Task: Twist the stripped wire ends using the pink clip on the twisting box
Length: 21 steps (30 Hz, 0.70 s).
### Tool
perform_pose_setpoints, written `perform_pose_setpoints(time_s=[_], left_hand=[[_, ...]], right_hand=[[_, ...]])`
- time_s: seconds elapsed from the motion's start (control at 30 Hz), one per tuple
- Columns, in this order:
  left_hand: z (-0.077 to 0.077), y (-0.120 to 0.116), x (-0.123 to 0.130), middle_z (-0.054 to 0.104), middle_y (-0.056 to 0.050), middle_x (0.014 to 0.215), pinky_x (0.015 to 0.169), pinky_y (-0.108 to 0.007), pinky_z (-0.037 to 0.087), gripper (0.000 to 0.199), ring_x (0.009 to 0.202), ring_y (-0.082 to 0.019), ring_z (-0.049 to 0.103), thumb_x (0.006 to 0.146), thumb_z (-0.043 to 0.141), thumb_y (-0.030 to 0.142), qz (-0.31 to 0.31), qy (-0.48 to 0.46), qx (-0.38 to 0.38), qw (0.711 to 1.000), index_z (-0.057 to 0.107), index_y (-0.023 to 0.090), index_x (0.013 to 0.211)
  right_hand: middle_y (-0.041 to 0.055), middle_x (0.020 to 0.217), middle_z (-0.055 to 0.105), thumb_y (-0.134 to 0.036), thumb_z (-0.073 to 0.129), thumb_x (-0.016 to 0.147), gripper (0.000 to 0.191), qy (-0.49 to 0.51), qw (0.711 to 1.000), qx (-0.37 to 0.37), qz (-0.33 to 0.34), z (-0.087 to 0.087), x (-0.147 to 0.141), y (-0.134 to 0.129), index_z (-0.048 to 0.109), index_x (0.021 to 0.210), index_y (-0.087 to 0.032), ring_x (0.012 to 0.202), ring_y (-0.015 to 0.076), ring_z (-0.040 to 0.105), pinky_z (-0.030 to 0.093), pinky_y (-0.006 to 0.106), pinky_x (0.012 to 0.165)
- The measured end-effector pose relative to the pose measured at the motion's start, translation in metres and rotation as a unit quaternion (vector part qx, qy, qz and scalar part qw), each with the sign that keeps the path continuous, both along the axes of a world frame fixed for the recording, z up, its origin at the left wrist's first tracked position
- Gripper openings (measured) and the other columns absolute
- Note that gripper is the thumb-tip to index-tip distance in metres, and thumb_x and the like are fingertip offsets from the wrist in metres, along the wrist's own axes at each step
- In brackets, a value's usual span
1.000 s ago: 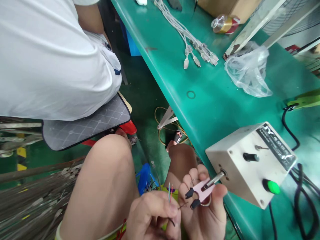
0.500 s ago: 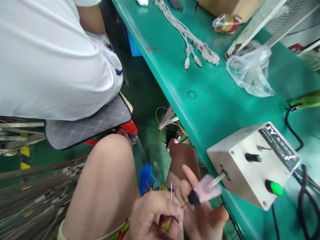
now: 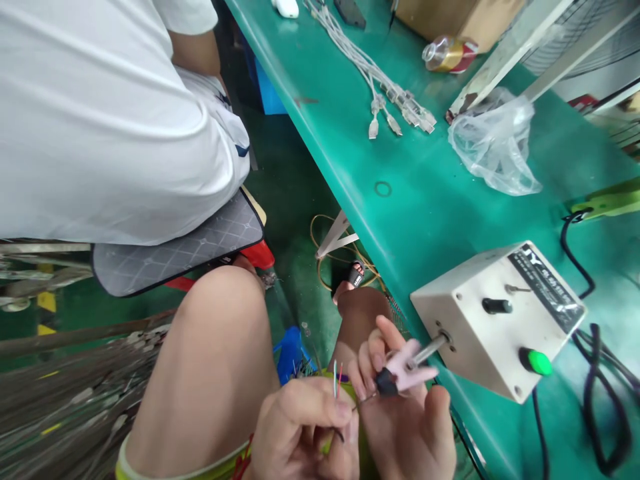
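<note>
My left hand (image 3: 303,423) is closed in a pinch on thin wires (image 3: 338,381). Pale blue and red ends stick up above its fingertips, and a dark end shows below. A dark strand runs from the pinch to the black tip of a pink clip (image 3: 407,367). The clip sits on the metal shaft (image 3: 431,350) of a white motor box (image 3: 495,313) with a green knob. My right hand (image 3: 400,413) lies palm up under and behind the clip, thumb and fingers apart. Its curled fingers are close to the clip; whether they touch it I cannot tell.
Grey-white USB cables (image 3: 375,73), a clear plastic bag (image 3: 495,143) and a bottle (image 3: 450,55) lie on the green table (image 3: 340,127). Black cords (image 3: 597,407) trail by the box. A person in a white shirt (image 3: 110,120) sits at left. Many cables (image 3: 90,407) hang at lower left.
The pink clip, blurred before, now shows sharply with its two handles spread. My right hand's fingers have curled closer to it. My left hand keeps its pinch on the wires.
</note>
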<state>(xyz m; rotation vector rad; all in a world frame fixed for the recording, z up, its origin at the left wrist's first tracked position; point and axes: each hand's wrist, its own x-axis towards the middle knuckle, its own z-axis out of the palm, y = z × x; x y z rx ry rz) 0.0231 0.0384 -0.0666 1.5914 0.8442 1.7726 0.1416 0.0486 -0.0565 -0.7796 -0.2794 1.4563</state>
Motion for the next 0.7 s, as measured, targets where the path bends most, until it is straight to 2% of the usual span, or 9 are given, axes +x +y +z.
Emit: perform_pose_setpoints(time_s=[0.1,0.23,0.37,0.5,0.63,0.7], left_hand=[[-0.001,-0.001,0.000,0.062,0.001,0.075,0.047,-0.016,0.045,0.019,0.052,-0.009,0.055,0.105,0.059,0.006,-0.016,-0.023,-0.018,0.999,0.060,0.023,0.113],[-0.004,-0.002,0.002,0.068,0.000,0.080,0.045,-0.014,0.043,0.016,0.047,-0.006,0.053,0.108,0.062,0.011,-0.069,-0.081,-0.046,0.993,0.063,0.024,0.117],[-0.002,0.000,0.003,0.064,0.002,0.075,0.045,-0.016,0.041,0.014,0.049,-0.007,0.050,0.108,0.062,0.012,-0.039,-0.058,-0.041,0.997,0.062,0.024,0.115],[0.000,0.001,0.003,0.064,0.001,0.075,0.045,-0.016,0.040,0.013,0.052,-0.009,0.051,0.109,0.060,0.013,-0.036,-0.033,-0.049,0.998,0.060,0.026,0.114],[-0.003,0.002,0.004,0.057,0.004,0.072,0.044,-0.018,0.035,0.018,0.050,-0.009,0.043,0.106,0.061,0.010,-0.037,-0.013,-0.061,0.997,0.058,0.027,0.114],[-0.005,0.002,0.005,0.056,0.004,0.073,0.043,-0.019,0.035,0.015,0.050,-0.009,0.043,0.107,0.060,0.012,-0.037,-0.008,-0.057,0.998,0.059,0.026,0.113]], right_hand=[[0.0042,0.081,0.063,-0.077,0.093,0.067,0.070,0.012,1.000,-0.012,-0.018,0.004,-0.001,0.002,0.091,0.114,-0.025,0.070,0.0183,0.053,0.058,0.028,0.063],[-0.0001,0.074,0.057,-0.070,0.095,0.071,0.055,0.035,0.999,-0.005,-0.024,0.008,-0.003,0.005,0.092,0.106,-0.027,0.063,0.0142,0.048,0.057,0.025,0.060],[-0.0027,0.070,0.055,-0.062,0.102,0.069,0.043,0.054,0.998,0.018,-0.027,0.013,-0.004,0.012,0.089,0.091,-0.027,0.057,0.0115,0.043,0.055,0.021,0.053],[-0.0005,0.069,0.059,-0.055,0.096,0.081,0.029,0.042,0.997,0.053,-0.031,0.014,-0.001,0.015,0.089,0.088,-0.027,0.054,0.0116,0.045,0.051,0.021,0.050],[0.0011,0.071,0.063,-0.057,0.095,0.080,0.030,0.042,0.998,0.042,-0.003,0.011,0.003,0.012,0.090,0.090,-0.029,0.056,0.0128,0.049,0.052,0.023,0.053],[0.0011,0.070,0.062,-0.063,0.097,0.074,0.041,0.040,0.999,0.022,0.009,0.009,0.004,0.010,0.092,0.097,-0.030,0.058,0.0144,0.051,0.053,0.026,0.056]])
